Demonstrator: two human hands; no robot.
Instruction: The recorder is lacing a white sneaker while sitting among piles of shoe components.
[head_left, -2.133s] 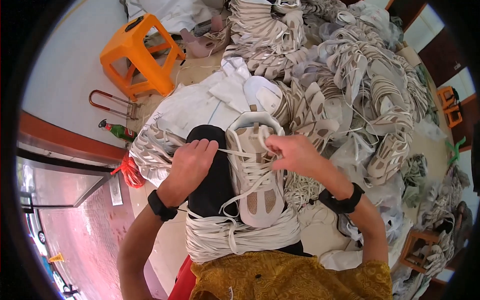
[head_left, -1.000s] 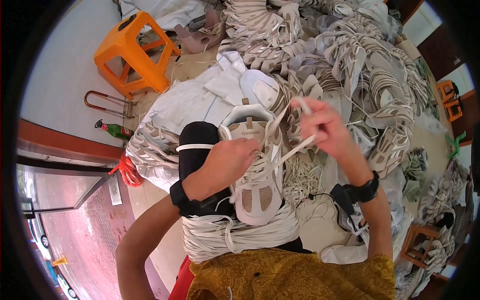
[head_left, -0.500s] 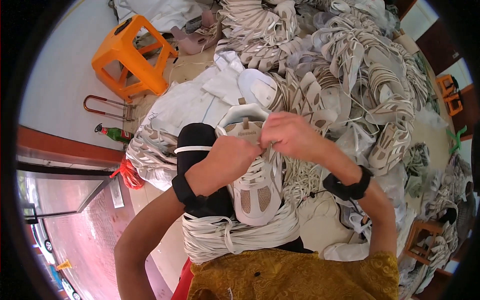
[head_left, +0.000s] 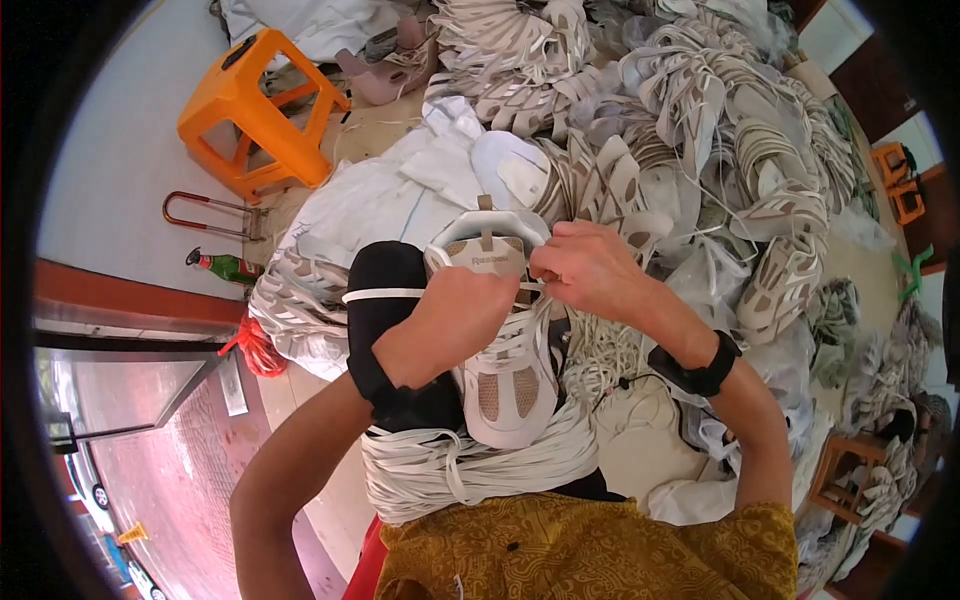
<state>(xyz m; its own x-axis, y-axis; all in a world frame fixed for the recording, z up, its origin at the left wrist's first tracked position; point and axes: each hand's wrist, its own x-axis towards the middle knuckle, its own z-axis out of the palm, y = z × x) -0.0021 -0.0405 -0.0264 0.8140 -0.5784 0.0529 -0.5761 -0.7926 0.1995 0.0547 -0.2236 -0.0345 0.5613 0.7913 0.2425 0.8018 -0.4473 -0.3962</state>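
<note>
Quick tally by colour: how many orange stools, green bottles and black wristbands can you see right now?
Orange stools: 3 (near one, two far right)
Green bottles: 1
Black wristbands: 2 (left, right)
Total: 6

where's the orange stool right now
In the head view the orange plastic stool stands upper left on the pale floor, beside the heap of white shoe uppers and above a bent metal handle.

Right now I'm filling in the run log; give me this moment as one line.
left hand: on white sneaker, laces | right hand: pinching lace near tongue | sneaker: on lap, toe toward person | bundle of white laces: across lap
</note>
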